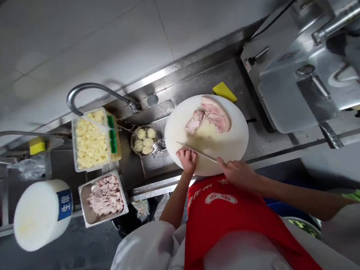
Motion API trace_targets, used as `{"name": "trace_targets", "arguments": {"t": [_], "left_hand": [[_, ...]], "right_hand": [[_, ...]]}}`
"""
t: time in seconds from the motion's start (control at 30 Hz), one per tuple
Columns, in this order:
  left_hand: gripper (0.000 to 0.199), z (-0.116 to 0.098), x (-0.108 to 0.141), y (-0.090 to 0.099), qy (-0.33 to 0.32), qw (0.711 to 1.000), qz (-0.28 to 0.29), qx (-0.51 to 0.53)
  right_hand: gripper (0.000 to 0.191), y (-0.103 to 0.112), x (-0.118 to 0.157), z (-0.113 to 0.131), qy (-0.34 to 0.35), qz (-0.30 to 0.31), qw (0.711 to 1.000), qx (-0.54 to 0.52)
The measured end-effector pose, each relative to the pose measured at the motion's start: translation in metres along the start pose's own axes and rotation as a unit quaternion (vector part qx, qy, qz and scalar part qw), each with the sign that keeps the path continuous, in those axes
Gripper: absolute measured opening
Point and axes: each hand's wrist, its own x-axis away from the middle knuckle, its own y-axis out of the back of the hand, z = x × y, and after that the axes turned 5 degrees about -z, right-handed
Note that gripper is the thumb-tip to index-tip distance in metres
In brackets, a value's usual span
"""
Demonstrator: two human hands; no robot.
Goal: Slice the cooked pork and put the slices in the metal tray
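On a round white cutting board (172,129) lie a pale pink piece of meat (195,121) and a larger curved slab of meat (217,113). My right hand (235,173) is closed round the handle end of a knife (198,152) at the board's near edge. The blade points up and left across the board, below the meat. My left hand (187,159) is closed beside the blade, near its tip, at the board's lower left. Whatever its curled fingers hold, if anything, is hidden.
Left of the board are a metal bowl of pale round pieces (145,140), a tub of pale yellow chunks (90,139) and a steel tray of cut meat (105,196). A yellow sponge (224,92) lies behind the board; a metal machine (292,90) stands right.
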Motion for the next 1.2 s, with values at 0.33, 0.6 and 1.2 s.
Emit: {"name": "trace_targets", "arguments": {"t": [0.33,0.6,1.2], "left_hand": [[0.012,0.001,-0.002,0.001,0.016,1.000,0.000,-0.005],[0.010,0.001,-0.001,0.002,0.026,1.000,0.017,-0.003],[0.015,0.002,-0.001,0.002,0.034,0.998,0.017,-0.043]], "right_hand": [[0.032,0.012,0.005,0.005,-0.006,-0.006,0.998,-0.062],[0.031,0.019,-0.012,0.007,0.002,-0.019,0.992,-0.128],[0.031,0.013,-0.033,-0.001,-0.003,0.009,0.990,-0.141]]}}
